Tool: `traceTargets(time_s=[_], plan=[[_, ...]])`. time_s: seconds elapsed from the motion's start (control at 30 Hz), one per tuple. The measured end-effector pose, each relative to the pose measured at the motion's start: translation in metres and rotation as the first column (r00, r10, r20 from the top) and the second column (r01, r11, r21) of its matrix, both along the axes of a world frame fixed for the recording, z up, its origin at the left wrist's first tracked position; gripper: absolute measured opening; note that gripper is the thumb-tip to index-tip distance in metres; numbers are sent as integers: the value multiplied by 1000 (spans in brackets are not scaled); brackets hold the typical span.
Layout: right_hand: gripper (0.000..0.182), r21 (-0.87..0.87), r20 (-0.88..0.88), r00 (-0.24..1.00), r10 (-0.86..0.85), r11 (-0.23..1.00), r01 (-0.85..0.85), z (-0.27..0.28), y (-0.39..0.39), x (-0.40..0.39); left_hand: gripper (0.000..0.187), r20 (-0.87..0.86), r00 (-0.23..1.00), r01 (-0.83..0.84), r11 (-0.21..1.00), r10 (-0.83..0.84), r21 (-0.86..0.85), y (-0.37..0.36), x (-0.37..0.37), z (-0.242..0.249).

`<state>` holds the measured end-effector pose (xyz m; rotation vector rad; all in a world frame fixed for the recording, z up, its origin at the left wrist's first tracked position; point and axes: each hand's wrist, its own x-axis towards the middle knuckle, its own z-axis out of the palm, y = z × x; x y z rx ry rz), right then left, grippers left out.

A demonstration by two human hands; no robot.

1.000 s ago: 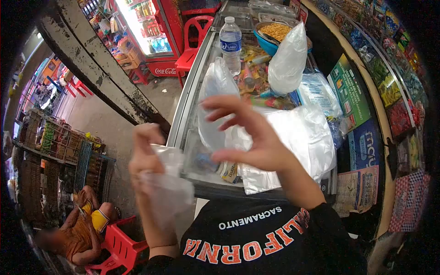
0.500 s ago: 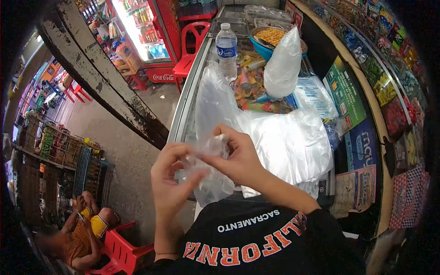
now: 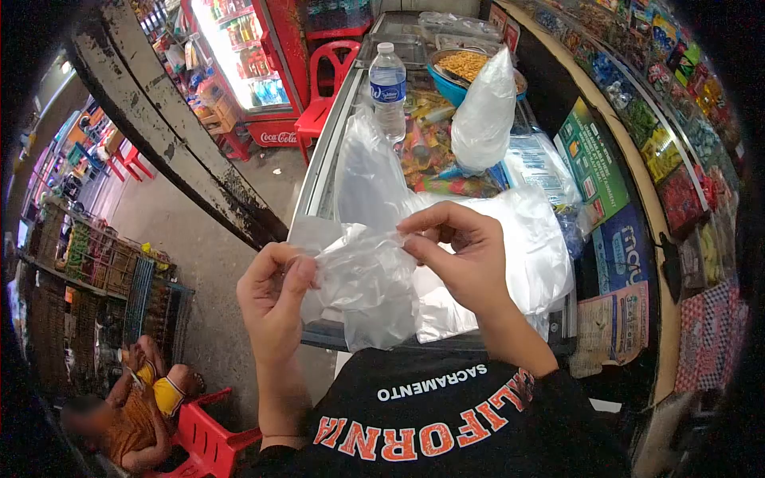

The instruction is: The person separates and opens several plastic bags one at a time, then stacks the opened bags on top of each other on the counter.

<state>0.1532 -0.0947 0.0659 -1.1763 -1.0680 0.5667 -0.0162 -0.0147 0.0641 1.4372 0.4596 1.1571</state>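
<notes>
A crumpled clear plastic bag (image 3: 362, 279) is stretched between my two hands, above the near end of the glass-topped counter. My left hand (image 3: 275, 291) pinches its left edge between thumb and fingers. On the other side, my right hand (image 3: 462, 251) pinches the upper right edge. Just beyond lies another clear plastic bag (image 3: 368, 171), long and flattened. A stack of white plastic bags (image 3: 518, 255) spreads partly behind my right hand. Farther along stand a water bottle (image 3: 388, 92) and an upright, cone-shaped white plastic bundle (image 3: 484, 115).
A blue bowl (image 3: 450, 86) with peanut-like pieces sits on the far counter. Hanging snack packets (image 3: 669, 151) line the right side. To the left are a wooden post (image 3: 175, 127), a red drinks fridge (image 3: 279, 131), and a person seated on a red chair (image 3: 203, 434).
My hands have moved apart, drawing the clear bag open and wide between them. Earlier they were close together with the bag bunched up.
</notes>
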Motion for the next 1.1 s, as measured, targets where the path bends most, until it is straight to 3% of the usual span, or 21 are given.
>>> traceTargets(time_s=[0.07, 0.1, 0.27, 0.37, 0.43, 0.57, 0.63, 0.73, 0.8, 0.83, 0.9, 0.93, 0.97, 1.0, 1.1], plan=[[11, -66, 95, 995, -12, 998, 18, 0, -3, 2, 7, 1, 998, -65, 998, 65, -2, -3, 3, 4], [11, -86, 28, 1000, 7, 996, -5, 0, -3, 2, 6, 3, 991, -136, 991, 136, -7, -4, 4, 6], [11, -54, -128, 992, 13, 998, -20, -5, 2, 0, 6, 106, 988, -111, 993, 108, 24, 1, 0, 0], [14, -24, 15, 1000, -11, 1000, 12, -6, 3, 1, 6, 119, 990, -81, 996, 78, 22, 1, 1, -2], [18, 139, 283, 957, -62, 990, 23, -7, 5, 4, 6, 112, 991, -71, 997, 69, 18, 0, 2, -1], [24, 179, 270, 958, -100, 983, 52, 10, 3, -9, 6, 32, 999, 13, 999, -14, 30, -7, 7, 5], [20, 81, 227, 970, 89, 991, -110, 7, 2, -6, 7, 18, 999, 32, 999, -32, 8, -7, 7, 4], [10, -17, 71, 989, 130, 991, -130, 5, -1, -7, 14, -41, 992, 121, 989, -117, 87, 1, 4, -4], [8, -65, -28, 990, 140, 988, -142, 3, 0, -8, 24, 371, 852, 456, 872, -369, -181, 6, 5, -11], [9, -20, 13, 991, 132, 991, -132, 0, 2, -9, 24, 370, 853, 456, 871, -369, -183, 6, 10, -12], [11, 24, 52, 991, 124, 992, -125, -9, 7, -12, 38, 32, 980, 197, 975, -195, -100, 4, 29, -13], [14, 64, 112, 988, 107, 991, -115, -16, 10, -14, 40, -42, 969, 245, 969, -244, 29, 2, 34, -16], [17, 104, 171, 981, 86, 989, -105, -21, 11, -15, 40, -41, 969, 246, 969, -245, 28, 0, 40, -19], [20, 5, 120, 978, 173, 985, -175, -24, 11, -15, 37, -12, 966, 259, 965, -259, 40, -2, 44, -22], [23, -73, 175, 973, 149, 988, -139, -22, 6, -13, 21, 80, 964, 253, 967, -255, 31, 1, 45, -33]])
